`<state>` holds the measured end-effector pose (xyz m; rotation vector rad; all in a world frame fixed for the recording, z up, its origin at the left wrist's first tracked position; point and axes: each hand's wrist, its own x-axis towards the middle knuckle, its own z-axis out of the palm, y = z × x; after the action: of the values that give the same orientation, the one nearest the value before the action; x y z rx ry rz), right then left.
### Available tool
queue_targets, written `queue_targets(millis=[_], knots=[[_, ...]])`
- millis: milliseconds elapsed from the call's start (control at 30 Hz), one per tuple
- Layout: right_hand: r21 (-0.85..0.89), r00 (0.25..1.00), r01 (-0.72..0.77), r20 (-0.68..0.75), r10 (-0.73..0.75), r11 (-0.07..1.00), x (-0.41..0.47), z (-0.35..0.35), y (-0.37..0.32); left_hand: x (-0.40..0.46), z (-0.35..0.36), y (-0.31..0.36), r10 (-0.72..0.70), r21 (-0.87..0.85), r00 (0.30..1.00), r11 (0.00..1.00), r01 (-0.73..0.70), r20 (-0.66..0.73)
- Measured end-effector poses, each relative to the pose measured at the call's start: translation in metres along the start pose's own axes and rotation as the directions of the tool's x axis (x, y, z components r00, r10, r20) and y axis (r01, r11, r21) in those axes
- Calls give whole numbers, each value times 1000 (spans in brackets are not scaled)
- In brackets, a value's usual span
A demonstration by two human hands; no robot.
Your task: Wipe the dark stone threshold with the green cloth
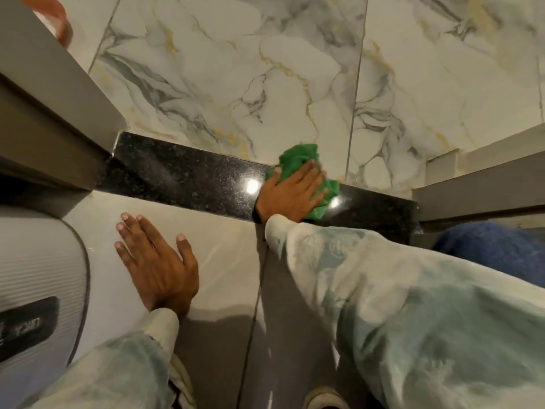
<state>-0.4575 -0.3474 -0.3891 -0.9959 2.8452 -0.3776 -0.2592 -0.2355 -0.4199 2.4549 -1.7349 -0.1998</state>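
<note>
A dark speckled stone threshold (182, 175) runs across the floor from left to right, between door frames. A crumpled green cloth (298, 160) lies on its right part, spilling onto the marble tile beyond. My right hand (290, 196) presses flat on the cloth, fingers spread over it. My left hand (156, 261) rests flat on the grey floor tile in front of the threshold, fingers apart and holding nothing. Light sleeves cover both arms.
White marble tiles (236, 69) with grey and gold veins lie beyond the threshold. Grey door frames stand at left (59, 113) and right (477, 184). A ribbed grey mat (38, 276) lies at left, and a blue fabric (495, 246) at right.
</note>
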Motion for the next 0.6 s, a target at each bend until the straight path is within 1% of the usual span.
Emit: queue_targets(millis=[33, 67, 100, 133, 167, 200, 233, 267, 300, 333, 400, 433, 500, 533, 567, 600], knots=[[-3, 986, 159, 48, -159, 987, -13, 0, -3, 0, 0, 0, -4, -7, 1000, 1000, 4, -1], [1, 934, 346, 99, -344, 938, -30, 1, -2, 0, 0, 1, -13, -9, 1000, 1000, 13, -1], [28, 854, 496, 165, -493, 868, -41, -2, 5, 1, 0, 1, -22, -6, 1000, 1000, 22, 3], [39, 768, 608, 225, -600, 793, -43, -7, 19, 1, -1, 1, -27, -2, 1000, 1000, 27, 8], [34, 707, 676, 253, -661, 736, -38, -11, 38, 0, -1, 1, -25, 0, 1000, 1000, 25, 10], [32, 688, 698, 250, -682, 716, -30, -14, 56, 0, -3, 1, -20, 3, 1000, 1000, 20, 12], [11, 727, 665, 221, -650, 747, -23, -19, 71, 0, -4, 2, -21, 6, 1000, 1000, 21, 18], [-29, 799, 588, 180, -574, 808, -18, -24, 85, 0, -6, 3, -24, 10, 999, 1000, 23, 24], [-67, 871, 484, 127, -474, 872, -15, -27, 97, 0, -8, 4, -24, 21, 999, 1000, 24, 30], [-90, 928, 371, 72, -366, 924, -14, -30, 105, 0, -9, 5, -24, 35, 999, 999, 23, 36], [-84, 984, 177, -8, -179, 981, -18, -34, 100, 1, -11, 7, -27, 46, 998, 999, 25, 53], [-75, 997, 72, -4, -73, 995, -23, -34, 86, 2, -12, 8, -33, 44, 997, 999, 30, 65], [-53, 984, -124, 119, 129, 991, -37, -43, 48, 1, -18, 9, -30, 30, 994, 999, 27, 105], [-51, 964, -181, 187, 188, 982, -43, -49, 31, 1, -24, 8, -11, 12, 991, 1000, 10, 132], [-41, 950, -211, 227, 215, 977, -46, -52, 20, -1, -33, 9, 17, -9, 987, 1000, -15, 159], [-35, 924, -226, 309, 225, 974, -46, -56, 13, -2, -46, 10, 45, -25, 983, 999, -41, 180]])
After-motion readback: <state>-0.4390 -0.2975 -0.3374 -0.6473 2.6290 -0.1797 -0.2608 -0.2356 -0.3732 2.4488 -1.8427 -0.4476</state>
